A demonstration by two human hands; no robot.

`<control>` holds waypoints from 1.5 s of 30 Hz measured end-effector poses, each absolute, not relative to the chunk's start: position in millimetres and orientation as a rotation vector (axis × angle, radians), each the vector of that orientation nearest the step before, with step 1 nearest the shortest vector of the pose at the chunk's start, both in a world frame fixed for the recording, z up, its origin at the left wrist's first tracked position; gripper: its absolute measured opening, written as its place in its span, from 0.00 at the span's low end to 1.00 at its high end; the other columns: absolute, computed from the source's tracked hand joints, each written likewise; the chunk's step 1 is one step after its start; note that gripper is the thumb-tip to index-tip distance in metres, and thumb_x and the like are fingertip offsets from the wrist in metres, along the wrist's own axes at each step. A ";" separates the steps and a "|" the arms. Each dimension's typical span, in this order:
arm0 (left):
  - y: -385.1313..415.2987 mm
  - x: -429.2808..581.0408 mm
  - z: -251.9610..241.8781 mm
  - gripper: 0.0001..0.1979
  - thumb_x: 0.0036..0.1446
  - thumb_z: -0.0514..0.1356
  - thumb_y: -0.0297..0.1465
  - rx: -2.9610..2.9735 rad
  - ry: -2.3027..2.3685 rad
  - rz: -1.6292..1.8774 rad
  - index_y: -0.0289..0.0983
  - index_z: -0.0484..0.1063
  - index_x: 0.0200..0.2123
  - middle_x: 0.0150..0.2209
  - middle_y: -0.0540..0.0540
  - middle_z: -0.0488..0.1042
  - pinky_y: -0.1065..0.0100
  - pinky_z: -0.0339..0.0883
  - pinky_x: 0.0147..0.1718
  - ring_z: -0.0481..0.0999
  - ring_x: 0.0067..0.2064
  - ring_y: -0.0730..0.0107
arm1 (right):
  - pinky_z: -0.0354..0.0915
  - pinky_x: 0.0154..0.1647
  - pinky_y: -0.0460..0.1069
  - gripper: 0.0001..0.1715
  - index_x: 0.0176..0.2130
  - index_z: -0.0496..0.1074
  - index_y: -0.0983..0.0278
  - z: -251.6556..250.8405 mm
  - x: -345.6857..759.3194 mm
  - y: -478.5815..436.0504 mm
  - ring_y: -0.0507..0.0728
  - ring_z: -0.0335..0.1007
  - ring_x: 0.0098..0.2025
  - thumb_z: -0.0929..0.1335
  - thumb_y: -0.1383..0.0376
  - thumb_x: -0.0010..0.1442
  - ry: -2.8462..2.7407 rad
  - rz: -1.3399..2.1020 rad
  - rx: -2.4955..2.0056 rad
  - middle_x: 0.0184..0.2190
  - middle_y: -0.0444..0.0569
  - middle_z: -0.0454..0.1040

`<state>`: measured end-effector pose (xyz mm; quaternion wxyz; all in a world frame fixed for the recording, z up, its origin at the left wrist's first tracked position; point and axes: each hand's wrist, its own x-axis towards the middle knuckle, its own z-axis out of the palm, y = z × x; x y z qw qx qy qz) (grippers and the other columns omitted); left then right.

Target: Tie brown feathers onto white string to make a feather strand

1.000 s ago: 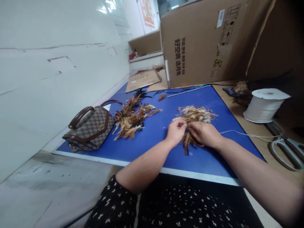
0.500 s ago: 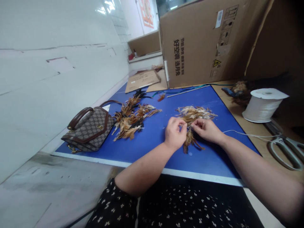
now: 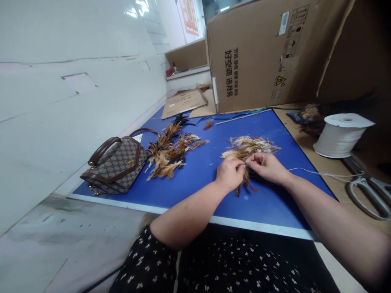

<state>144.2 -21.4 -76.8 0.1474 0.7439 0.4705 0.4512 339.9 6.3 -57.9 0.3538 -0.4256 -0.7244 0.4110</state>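
Observation:
My left hand and my right hand meet fingertip to fingertip over a blue board. Both are pinched on a small bundle of brown feathers whose tips hang down between them. A white string runs from under my right wrist off to the right. Just beyond the hands lies a loose pile of brown and white feathers. A second heap of tied brown feather bundles lies to the left.
A patterned brown handbag sits at the board's left end by the white wall. A spool of white string and large scissors lie at the right. A big cardboard box stands behind.
My left hand opened slightly half a second ago and has closed again on the feathers. Both hands stay at the same spot with the bundle between them.

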 end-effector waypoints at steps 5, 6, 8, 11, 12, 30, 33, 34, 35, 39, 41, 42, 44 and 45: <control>-21.2 145.4 -76.7 0.06 0.63 0.65 0.25 2.157 1.371 1.304 0.38 0.83 0.35 0.37 0.42 0.80 0.60 0.76 0.47 0.80 0.42 0.60 | 0.51 0.23 0.47 0.35 0.34 0.76 0.65 -56.7 338.7 4.9 0.49 0.54 0.23 0.72 0.34 0.61 -1.859 1.089 -1.116 0.21 0.41 0.65; -21.1 145.4 -76.7 0.06 0.63 0.65 0.24 2.161 1.373 1.304 0.38 0.82 0.35 0.37 0.43 0.79 0.60 0.76 0.46 0.80 0.41 0.60 | 0.51 0.23 0.47 0.36 0.34 0.76 0.65 -56.7 338.5 4.7 0.49 0.54 0.23 0.72 0.34 0.61 -1.858 1.092 -1.118 0.21 0.41 0.65; -21.0 145.5 -77.0 0.06 0.62 0.65 0.24 2.167 1.379 1.303 0.38 0.80 0.33 0.36 0.43 0.79 0.61 0.76 0.44 0.79 0.39 0.62 | 0.51 0.23 0.47 0.36 0.34 0.76 0.65 -56.4 338.1 4.4 0.50 0.54 0.23 0.72 0.34 0.61 -1.860 1.093 -1.119 0.21 0.41 0.64; -20.7 145.8 -78.3 0.06 0.61 0.65 0.24 2.171 1.393 1.305 0.38 0.78 0.31 0.36 0.44 0.78 0.62 0.75 0.40 0.77 0.37 0.63 | 0.51 0.24 0.47 0.35 0.34 0.76 0.65 -56.0 337.7 4.3 0.50 0.54 0.23 0.72 0.35 0.62 -1.871 1.087 -1.119 0.21 0.40 0.64; -20.6 145.9 -78.7 0.06 0.61 0.65 0.24 2.172 1.395 1.308 0.38 0.77 0.31 0.36 0.44 0.77 0.62 0.74 0.40 0.77 0.36 0.63 | 0.51 0.24 0.47 0.35 0.34 0.76 0.64 -55.8 337.7 4.4 0.50 0.54 0.23 0.72 0.35 0.62 -1.880 1.084 -1.118 0.21 0.40 0.64; -22.7 136.0 -65.0 0.11 0.54 0.66 0.22 2.156 1.487 1.299 0.40 0.67 0.28 0.36 0.46 0.73 0.63 0.71 0.40 0.72 0.36 0.64 | 0.59 0.28 0.49 0.20 0.36 0.76 0.63 -50.6 359.1 15.8 0.54 0.64 0.24 0.68 0.49 0.66 -2.189 0.724 -1.112 0.23 0.45 0.72; -23.8 134.9 -62.1 0.12 0.53 0.67 0.23 2.169 1.544 1.211 0.41 0.66 0.28 0.37 0.45 0.73 0.62 0.71 0.41 0.73 0.37 0.63 | 0.58 0.29 0.50 0.19 0.32 0.74 0.61 -48.1 360.4 15.7 0.55 0.65 0.24 0.67 0.51 0.67 -2.256 0.604 -1.116 0.22 0.45 0.73; -23.9 134.9 -61.6 0.13 0.53 0.67 0.23 2.178 1.556 1.192 0.41 0.65 0.28 0.37 0.45 0.73 0.62 0.71 0.41 0.73 0.37 0.62 | 0.58 0.29 0.50 0.18 0.31 0.73 0.61 -47.1 360.4 15.4 0.55 0.65 0.24 0.66 0.53 0.67 -2.273 0.558 -1.120 0.22 0.46 0.73; -23.9 135.0 -61.5 0.13 0.52 0.67 0.23 2.187 1.560 1.183 0.42 0.64 0.28 0.37 0.45 0.73 0.61 0.71 0.41 0.73 0.38 0.62 | 0.57 0.30 0.50 0.18 0.31 0.72 0.60 -46.1 360.3 14.9 0.55 0.65 0.24 0.66 0.54 0.68 -2.286 0.510 -1.125 0.22 0.46 0.73; -22.6 137.3 -63.0 0.16 0.51 0.66 0.22 2.207 1.533 1.212 0.43 0.61 0.27 0.36 0.45 0.73 0.61 0.72 0.42 0.74 0.39 0.60 | 0.57 0.32 0.51 0.15 0.34 0.76 0.60 -43.8 359.9 13.6 0.59 0.70 0.28 0.65 0.57 0.68 -2.306 0.334 -1.163 0.28 0.51 0.80; -21.7 138.6 -64.3 0.17 0.51 0.66 0.21 2.197 1.526 1.232 0.43 0.59 0.27 0.35 0.45 0.72 0.61 0.72 0.43 0.74 0.40 0.60 | 0.58 0.33 0.52 0.14 0.37 0.78 0.60 -44.0 359.9 13.6 0.60 0.74 0.31 0.65 0.58 0.68 -2.308 0.267 -1.186 0.31 0.52 0.83; -21.4 139.1 -64.9 0.17 0.51 0.66 0.21 2.187 1.526 1.242 0.43 0.59 0.26 0.35 0.46 0.72 0.62 0.72 0.42 0.74 0.39 0.60 | 0.58 0.34 0.52 0.14 0.38 0.79 0.59 -44.3 360.0 13.6 0.61 0.75 0.32 0.66 0.59 0.68 -2.309 0.239 -1.197 0.33 0.53 0.84; -21.2 139.6 -66.0 0.17 0.51 0.66 0.21 2.165 1.524 1.263 0.43 0.59 0.26 0.34 0.46 0.71 0.62 0.71 0.41 0.74 0.39 0.61 | 0.57 0.34 0.52 0.14 0.39 0.80 0.59 -45.1 359.7 13.7 0.62 0.76 0.34 0.65 0.59 0.69 -2.314 0.195 -1.216 0.34 0.53 0.85; -21.2 139.5 -66.4 0.17 0.51 0.65 0.21 2.156 1.520 1.272 0.43 0.59 0.26 0.34 0.46 0.71 0.63 0.71 0.41 0.73 0.38 0.61 | 0.57 0.34 0.52 0.14 0.39 0.81 0.59 -45.5 359.5 13.6 0.62 0.77 0.34 0.65 0.59 0.69 -2.318 0.178 -1.222 0.34 0.53 0.85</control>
